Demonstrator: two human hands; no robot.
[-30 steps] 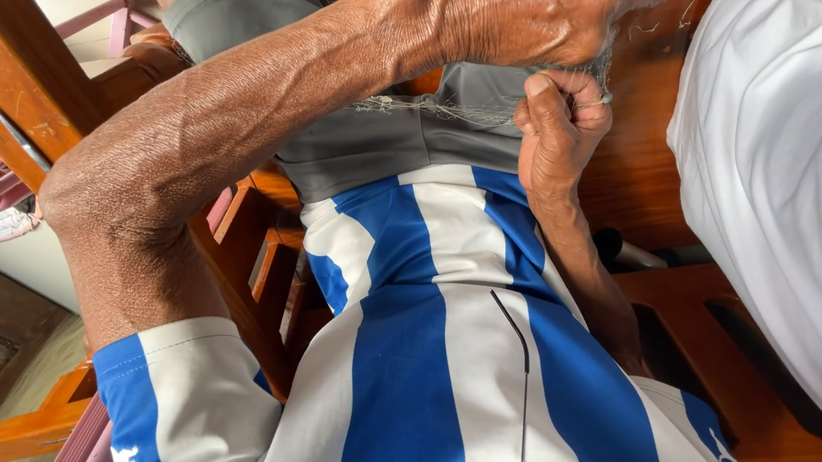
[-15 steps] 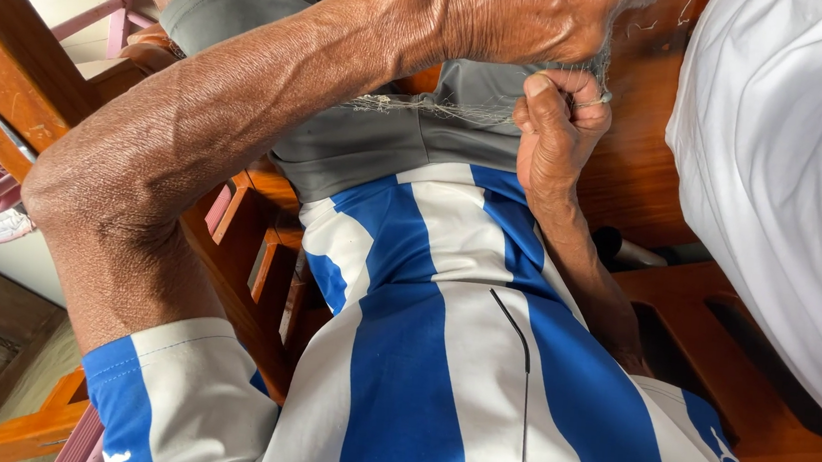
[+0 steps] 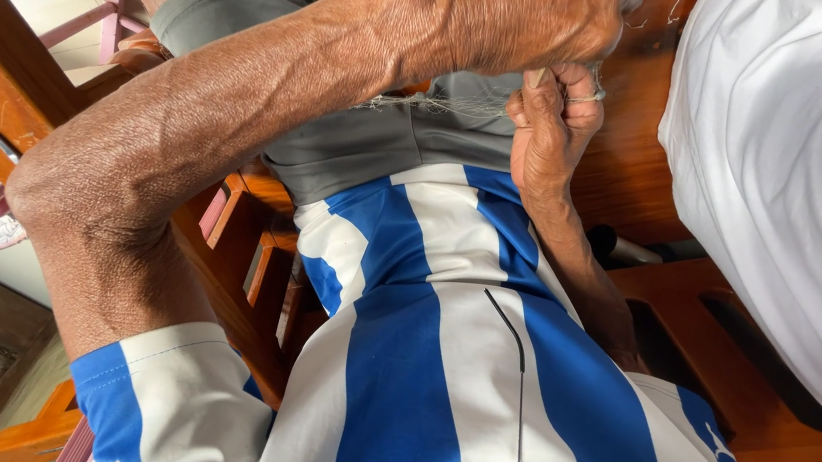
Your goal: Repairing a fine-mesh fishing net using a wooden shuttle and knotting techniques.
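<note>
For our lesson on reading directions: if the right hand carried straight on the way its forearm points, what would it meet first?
Most likely the left hand, just beyond the right hand and seemingly already touching it, though depth is unclear. The fine netting lies to one side.

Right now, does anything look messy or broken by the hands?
Nothing looks broken or spilled. The only untidy bit is the thin thread: it runs loose and frayed across the grey shorts toward the right hand, with the left hand just above. How either hand pinches it is too hidden to tell.
</note>
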